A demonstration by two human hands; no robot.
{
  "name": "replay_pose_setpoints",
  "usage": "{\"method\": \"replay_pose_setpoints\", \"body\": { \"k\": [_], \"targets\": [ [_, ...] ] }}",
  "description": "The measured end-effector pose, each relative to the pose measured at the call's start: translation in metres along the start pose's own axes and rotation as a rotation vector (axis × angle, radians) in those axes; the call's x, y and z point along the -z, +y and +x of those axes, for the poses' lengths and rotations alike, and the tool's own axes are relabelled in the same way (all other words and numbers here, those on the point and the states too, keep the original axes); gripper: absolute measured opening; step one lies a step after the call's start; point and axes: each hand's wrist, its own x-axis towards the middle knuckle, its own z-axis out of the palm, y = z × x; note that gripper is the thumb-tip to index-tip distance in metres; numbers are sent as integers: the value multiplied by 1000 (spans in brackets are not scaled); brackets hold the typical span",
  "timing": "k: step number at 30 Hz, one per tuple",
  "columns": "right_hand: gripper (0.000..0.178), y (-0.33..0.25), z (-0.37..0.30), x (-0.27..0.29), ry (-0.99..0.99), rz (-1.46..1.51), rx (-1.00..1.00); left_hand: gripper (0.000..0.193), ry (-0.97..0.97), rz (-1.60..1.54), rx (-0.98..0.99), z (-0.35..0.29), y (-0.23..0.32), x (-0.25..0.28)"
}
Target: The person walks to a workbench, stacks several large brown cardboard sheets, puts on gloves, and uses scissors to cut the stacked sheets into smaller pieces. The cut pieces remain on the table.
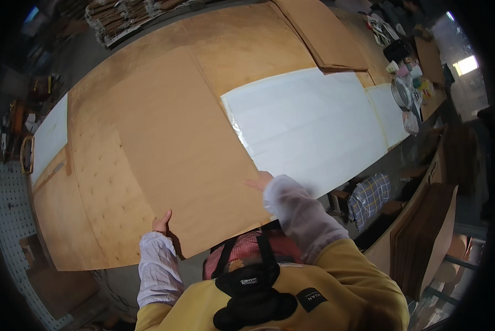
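A long sheet of brown kraft paper stretches across the wooden table from its near edge toward the far side. At the sheet's near left edge, my left hand grips it with the thumb up; the fingers are partly hidden. On the opposite edge, my right hand rests on the paper with its fingers stretched out. Both forearms wear pale sleeve covers. To the right of the brown sheet lies a white sheet, close to my right hand.
Stacked brown sheets lie at the table's far right. A metal bowl and small items crowd the right end. A checked cloth hangs beyond the near right edge, near a stack of brown boards. Bare plywood shows at left.
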Motion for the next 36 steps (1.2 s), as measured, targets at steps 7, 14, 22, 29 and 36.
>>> {"method": "replay_pose_setpoints", "body": {
  "k": [7, 14, 22, 29, 36],
  "targets": [
    [73, -52, -47, 34, 257, -34, 11, 47, 95, 46, -210, -42, 26, -26],
    [72, 12, -89, 162, 235, -68, 128, 51, 271, 188, -307, -117, 5, -173],
    [74, 173, -103, 314, 314, -121, 63, 46, 231, 406, -303, -173, -13, -387],
    [78, 256, -75, 381, 227, -214, -50, 51, 36, 165, -175, -172, -38, -475],
    [87, 239, -12, 391, 83, -168, -19, 59, 170, 221, -40, -101, 21, -468]
  ]
}}
